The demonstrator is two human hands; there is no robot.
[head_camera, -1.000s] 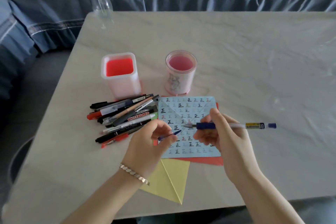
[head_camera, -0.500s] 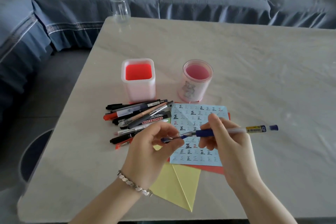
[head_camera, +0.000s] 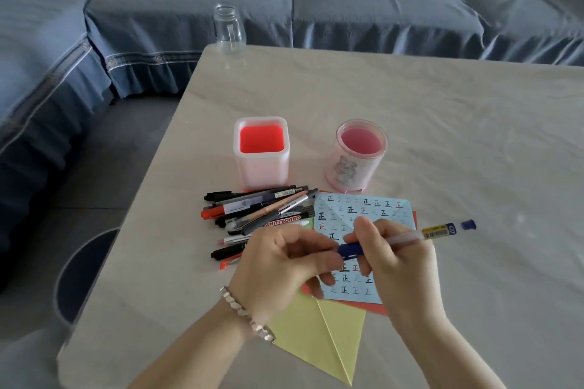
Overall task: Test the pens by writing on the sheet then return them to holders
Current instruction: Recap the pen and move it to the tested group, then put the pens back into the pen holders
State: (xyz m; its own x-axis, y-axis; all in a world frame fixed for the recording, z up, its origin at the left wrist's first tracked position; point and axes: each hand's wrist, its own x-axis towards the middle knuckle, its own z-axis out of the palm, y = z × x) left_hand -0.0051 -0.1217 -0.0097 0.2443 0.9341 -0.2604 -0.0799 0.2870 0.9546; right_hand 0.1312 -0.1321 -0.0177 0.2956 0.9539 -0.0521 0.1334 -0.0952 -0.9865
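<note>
Over table [head_camera: 442, 136], gripping pen [head_camera: 407, 235] in curled fingers of right hand [head_camera: 398, 265]. Pinching its blue end with left hand [head_camera: 278, 265], just above sheet [head_camera: 363, 208].

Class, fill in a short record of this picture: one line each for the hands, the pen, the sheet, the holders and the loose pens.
pen: blue, level above the sheet
left hand: grips its front end
right hand: holds its barrel
sheet: light blue, rows of written marks
holders: square holder, round holder, no pens in either
loose pens: heaped left of the sheet
</note>
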